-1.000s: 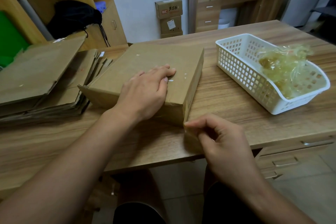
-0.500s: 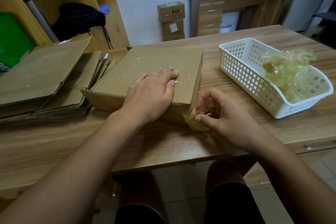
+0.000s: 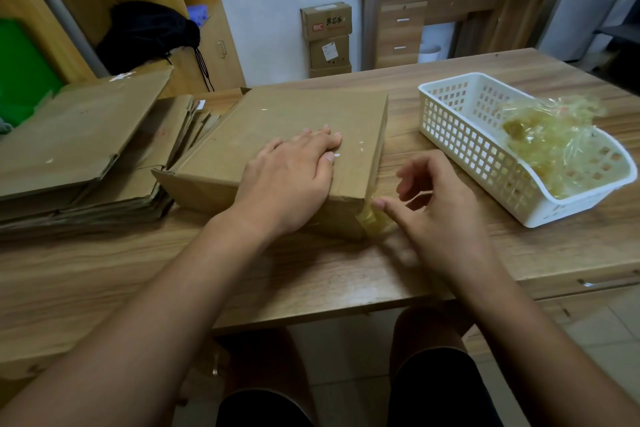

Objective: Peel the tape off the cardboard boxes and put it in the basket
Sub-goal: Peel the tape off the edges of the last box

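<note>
1. Currently, left hand (image 3: 291, 180) lies flat, fingers together, pinning box (image 3: 294, 114); right hand (image 3: 440, 215) has fingers apart, one tip touching loose tape (image 3: 372, 222) at near corner.
2. Risk: ungripped, the tape may re-stick or tear.

left hand (image 3: 291, 177) lies flat on the cardboard box (image 3: 298, 111), right hand (image 3: 441, 218) thumb tip touches yellowish tape (image 3: 371, 220) at its near right corner. white basket (image 3: 460, 146) to the right holds a tape wad (image 3: 550, 137).
</note>
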`<state>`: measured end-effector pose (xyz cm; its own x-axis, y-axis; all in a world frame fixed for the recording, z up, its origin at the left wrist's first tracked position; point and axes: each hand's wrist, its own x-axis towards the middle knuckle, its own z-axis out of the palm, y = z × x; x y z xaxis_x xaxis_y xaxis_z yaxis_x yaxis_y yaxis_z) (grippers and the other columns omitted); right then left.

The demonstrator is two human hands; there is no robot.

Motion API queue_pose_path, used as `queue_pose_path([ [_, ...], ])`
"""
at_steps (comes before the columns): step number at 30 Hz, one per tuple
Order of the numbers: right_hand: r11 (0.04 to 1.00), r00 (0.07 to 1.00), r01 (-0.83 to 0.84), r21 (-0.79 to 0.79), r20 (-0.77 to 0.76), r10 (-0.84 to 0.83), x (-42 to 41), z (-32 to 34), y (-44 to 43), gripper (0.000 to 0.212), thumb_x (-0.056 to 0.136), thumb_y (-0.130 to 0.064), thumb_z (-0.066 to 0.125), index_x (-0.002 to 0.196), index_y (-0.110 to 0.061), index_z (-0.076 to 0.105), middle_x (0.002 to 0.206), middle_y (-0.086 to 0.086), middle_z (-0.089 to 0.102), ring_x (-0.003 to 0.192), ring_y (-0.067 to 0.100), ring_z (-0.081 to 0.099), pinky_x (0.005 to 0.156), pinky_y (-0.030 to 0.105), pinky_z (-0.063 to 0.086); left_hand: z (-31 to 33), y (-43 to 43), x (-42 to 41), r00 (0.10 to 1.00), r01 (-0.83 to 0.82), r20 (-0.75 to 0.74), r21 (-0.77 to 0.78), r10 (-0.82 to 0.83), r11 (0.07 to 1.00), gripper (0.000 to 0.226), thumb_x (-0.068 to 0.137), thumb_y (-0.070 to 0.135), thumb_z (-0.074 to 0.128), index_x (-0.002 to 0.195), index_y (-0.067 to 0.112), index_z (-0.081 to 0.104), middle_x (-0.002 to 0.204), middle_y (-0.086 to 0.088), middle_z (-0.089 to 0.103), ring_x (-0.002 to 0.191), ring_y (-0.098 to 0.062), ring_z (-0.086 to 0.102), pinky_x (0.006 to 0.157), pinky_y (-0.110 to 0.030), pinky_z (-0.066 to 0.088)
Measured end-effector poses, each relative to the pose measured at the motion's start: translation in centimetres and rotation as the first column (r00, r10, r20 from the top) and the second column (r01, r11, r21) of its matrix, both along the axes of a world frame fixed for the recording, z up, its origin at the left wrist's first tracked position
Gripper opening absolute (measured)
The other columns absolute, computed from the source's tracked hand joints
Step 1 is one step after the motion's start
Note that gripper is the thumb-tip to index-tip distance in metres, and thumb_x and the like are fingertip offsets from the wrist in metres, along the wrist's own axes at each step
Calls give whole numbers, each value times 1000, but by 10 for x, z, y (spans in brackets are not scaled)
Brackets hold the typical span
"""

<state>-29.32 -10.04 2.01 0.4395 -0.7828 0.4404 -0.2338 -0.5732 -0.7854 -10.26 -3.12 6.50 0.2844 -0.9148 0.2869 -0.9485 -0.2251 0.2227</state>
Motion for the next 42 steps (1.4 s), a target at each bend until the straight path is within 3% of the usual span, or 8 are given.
queue_pose_path([
  [4, 998, 1000, -1, -62, -4, 1, 3, -13, 16, 11, 97, -26, 63, 94, -36, 62, 93, -16, 67, 89, 1, 66, 73, 17, 55, -1, -1, -1, 1000, -8, -1, -16, 8, 1000, 44, 107, 36, 32, 149, 35, 45, 159, 16, 38, 147, -5, 30, 119, -33, 19],
  [8, 992, 990, -126, 3, 68, 126, -2, -17, 27, 26, 89, -46, 66, 115, -46, 61, 108, -20, 67, 106, -2, 65, 87, 8, 49, -2, -2, -3, 1000, -24, -1, -38, 24, 999, 42, 106, 34, 34, 146, 35, 48, 158, 15, 40, 147, -6, 32, 119, -33, 21],
  [11, 997, 995, -81, 2, 64, 81, -1, -21, 27, 40, 90, -21, 76, 113, -49, 60, 107, -25, 67, 104, -7, 65, 89, 9, 50, -3, -3, -6, 999, -35, 5, -45, 36, 998, 42, 106, 33, 35, 145, 34, 49, 158, 13, 41, 146, -7, 34, 118, -33, 22],
  [15, 994, 989, -59, 88, 141, 46, -5, -19, 20, 54, 93, 5, 65, 101, -49, 65, 97, -37, 70, 97, -11, 66, 83, 2, 44, -3, -4, -9, 999, -44, -2, -39, 44, 998, 42, 106, 33, 34, 145, 35, 49, 158, 13, 40, 147, -7, 32, 119, -34, 21],
  [30, 997, 979, -17, 74, 203, 2, -16, -24, 46, 49, 90, -2, 62, 97, -50, 70, 99, -29, 73, 96, -6, 69, 83, 4, 47, -2, -5, -21, 996, -84, -50, -71, 80, 994, 41, 106, 30, 34, 143, 37, 52, 157, 16, 42, 146, -5, 33, 119, -34, 21],
  [34, 998, 981, -25, 51, 194, 15, -22, -24, 53, 57, 89, 11, 61, 102, -44, 69, 99, -21, 74, 96, -3, 69, 83, 5, 47, -2, -4, -20, 995, -93, -46, -82, 89, 992, 41, 106, 30, 35, 143, 37, 52, 156, 17, 43, 145, -4, 35, 118, -33, 21],
  [39, 961, 957, -247, -125, 125, 262, -12, -27, 92, 51, 78, 15, 54, 110, -19, 74, 104, -11, 72, 102, -4, 66, 88, 8, 46, -4, -14, -23, 991, -131, -34, -61, 129, 989, 44, 107, 33, 31, 147, 35, 48, 159, 14, 40, 148, -7, 31, 120, -38, 20],
  [42, 967, 959, -249, -44, 131, 253, -11, -19, 73, 45, 83, 14, 54, 103, -21, 75, 99, -15, 72, 98, -2, 67, 85, 8, 46, -7, -16, -25, 993, -115, -14, -25, 115, 993, 46, 107, 37, 29, 151, 33, 43, 161, 14, 36, 150, -8, 29, 121, -39, 19],
])
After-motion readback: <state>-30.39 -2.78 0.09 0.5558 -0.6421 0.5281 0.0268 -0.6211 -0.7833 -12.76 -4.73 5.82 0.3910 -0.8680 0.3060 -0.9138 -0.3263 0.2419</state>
